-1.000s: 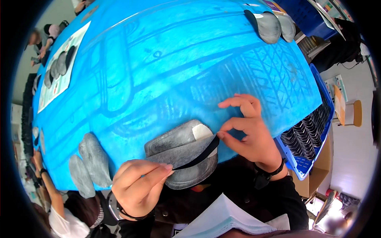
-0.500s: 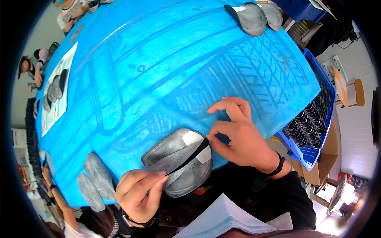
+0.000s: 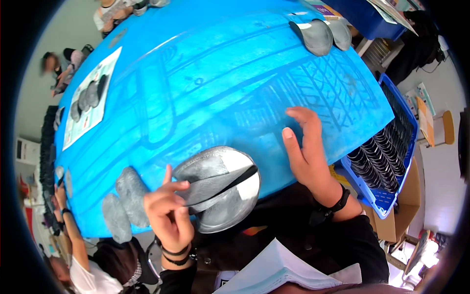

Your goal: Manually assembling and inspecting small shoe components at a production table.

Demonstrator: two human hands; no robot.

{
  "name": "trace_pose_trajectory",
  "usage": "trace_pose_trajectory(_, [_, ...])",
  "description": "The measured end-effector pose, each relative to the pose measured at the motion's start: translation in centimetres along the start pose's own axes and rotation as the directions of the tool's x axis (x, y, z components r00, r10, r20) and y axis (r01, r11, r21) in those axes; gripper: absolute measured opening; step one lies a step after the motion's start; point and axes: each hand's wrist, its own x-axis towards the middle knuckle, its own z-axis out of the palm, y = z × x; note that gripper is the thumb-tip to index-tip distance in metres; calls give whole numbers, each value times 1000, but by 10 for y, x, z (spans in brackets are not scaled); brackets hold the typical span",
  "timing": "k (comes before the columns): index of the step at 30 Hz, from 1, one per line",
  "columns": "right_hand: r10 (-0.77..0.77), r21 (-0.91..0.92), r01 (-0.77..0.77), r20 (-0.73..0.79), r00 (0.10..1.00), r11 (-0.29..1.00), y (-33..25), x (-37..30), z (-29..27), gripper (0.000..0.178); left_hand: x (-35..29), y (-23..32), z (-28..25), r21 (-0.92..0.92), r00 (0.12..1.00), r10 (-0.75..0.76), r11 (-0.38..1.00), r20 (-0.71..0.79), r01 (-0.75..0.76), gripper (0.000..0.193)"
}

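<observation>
A rounded grey felt piece [image 3: 215, 218] lies at the near edge of the blue table. It has folded layers, a dark slit along its middle and white patches at its right end. My left hand [image 3: 169, 210] is at the piece's left end, fingers loosely bent and apart, the fingertips touching or almost touching the folded layer. To the right, my right hand [image 3: 311, 152] hovers above the table with thumb and forefinger spread, holding nothing. Two more grey felt pieces [image 3: 131, 196] lie just left of my left hand.
Two grey felt pieces [image 3: 318, 39] sit at the table's far right. A blue crate [image 3: 384, 208] of stacked dark pieces stands off the right edge, beside a cardboard box [image 3: 409, 196]. On the far left, a printed sheet [image 3: 100, 115] bears grey pieces. Other people work along the left side.
My right hand has let go of the dark edge and moved up and right, its fingers opening. My left hand's pinch has loosened. The slit in the felt piece gapes wider.
</observation>
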Motion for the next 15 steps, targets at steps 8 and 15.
trace_pose_trajectory(8, [-168,150,206,-232,958,967,15,-12,1,24,-11,5,-23,-972,924,-311,1,223,235,40])
trace_pose_trajectory(15, [-430,76,487,-366,825,870,-29,-40,-16,24,-31,25,-37,-964,923,-278,-40,265,264,38])
